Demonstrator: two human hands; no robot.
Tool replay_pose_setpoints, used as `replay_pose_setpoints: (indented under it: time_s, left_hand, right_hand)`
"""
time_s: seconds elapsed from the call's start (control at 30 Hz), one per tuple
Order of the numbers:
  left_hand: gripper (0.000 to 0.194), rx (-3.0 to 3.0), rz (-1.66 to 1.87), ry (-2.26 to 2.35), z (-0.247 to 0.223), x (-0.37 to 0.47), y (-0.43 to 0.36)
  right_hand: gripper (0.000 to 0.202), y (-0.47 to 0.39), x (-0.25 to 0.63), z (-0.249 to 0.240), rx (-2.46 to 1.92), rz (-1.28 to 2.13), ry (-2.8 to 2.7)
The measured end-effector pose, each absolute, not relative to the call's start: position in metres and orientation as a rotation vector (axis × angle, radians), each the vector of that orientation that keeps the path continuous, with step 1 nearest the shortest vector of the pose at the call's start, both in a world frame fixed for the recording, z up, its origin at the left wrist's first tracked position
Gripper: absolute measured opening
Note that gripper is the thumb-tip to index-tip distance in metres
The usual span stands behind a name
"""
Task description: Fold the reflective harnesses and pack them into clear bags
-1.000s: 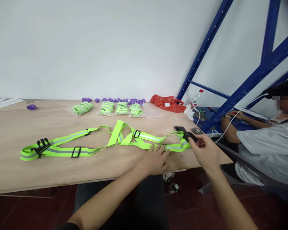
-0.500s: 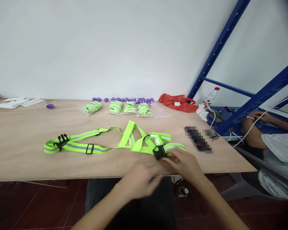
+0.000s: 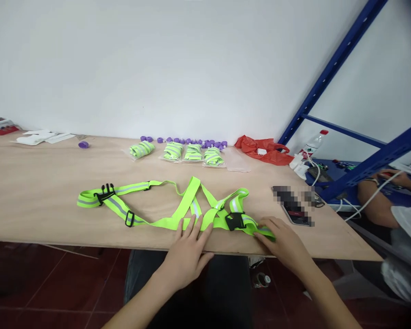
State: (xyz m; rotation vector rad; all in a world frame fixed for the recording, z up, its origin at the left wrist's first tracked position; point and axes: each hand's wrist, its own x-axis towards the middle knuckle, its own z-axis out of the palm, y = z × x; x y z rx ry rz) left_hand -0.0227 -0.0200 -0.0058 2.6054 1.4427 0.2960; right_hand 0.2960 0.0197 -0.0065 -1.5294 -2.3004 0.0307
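A neon-yellow reflective harness [image 3: 187, 201] with silver stripes lies spread along the table. My left hand [image 3: 187, 256] rests its spread fingertips on the harness's lower strap near the middle. At the right end, my right hand [image 3: 286, 242] has its thumb and fingers closed on the strap beside the black female buckle half [image 3: 235, 221]. The pronged male buckle half [image 3: 105, 194] lies at the left end, apart from the other half. A black slide adjuster [image 3: 129, 218] sits on the lower left strap.
Behind the harness lie several bagged folded harnesses [image 3: 173, 151] and purple pieces [image 3: 212, 144]. A red plastic bag [image 3: 263, 150] and a phone [image 3: 296, 212] are to the right. A blue metal frame [image 3: 329, 82] rises there, with a co-worker's arm [image 3: 373, 198] beyond.
My left hand has moved up from the table's front edge onto the strap. My right hand has shifted right along the strap, away from the buckle, and the strap end has been drawn out.
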Motion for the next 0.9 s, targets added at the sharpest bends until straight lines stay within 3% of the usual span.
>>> replay_pose_setpoints:
  time_s: [0.17,0.27,0.43,0.5,0.6,0.77,0.9]
  left_hand:
    - [0.077,2.504,0.214,1.492,0.003,-0.009,-0.029]
    - [0.076,2.494,0.300,1.521,-0.003,-0.002,-0.030]
    - [0.081,2.509,0.333,1.577,-0.018,0.007,-0.032]
    - [0.082,2.489,0.332,1.579,-0.015,0.007,-0.032]
    - [0.080,2.444,0.353,1.488,-0.003,-0.004,-0.031]
    - [0.077,2.338,0.384,1.591,0.005,-0.036,-0.034]
    - [0.082,2.336,0.314,1.703,-0.004,-0.035,-0.042]
  right_hand:
    - [0.036,0.024,0.290,0.021,-1.353,-0.155,-2.328]
    - [0.032,0.053,0.265,0.052,-1.288,-0.213,-2.191]
    - [0.020,0.133,0.164,0.088,-1.291,0.107,-2.349]
    - [0.022,0.158,0.111,0.090,-1.319,0.222,-2.506]
    - [0.040,0.177,0.043,0.081,-1.420,0.252,-2.890]
    - [0.018,0.196,0.001,0.066,-1.439,0.251,-3.106]
    - [0.022,0.233,0.010,0.078,-1.530,0.197,-2.962]
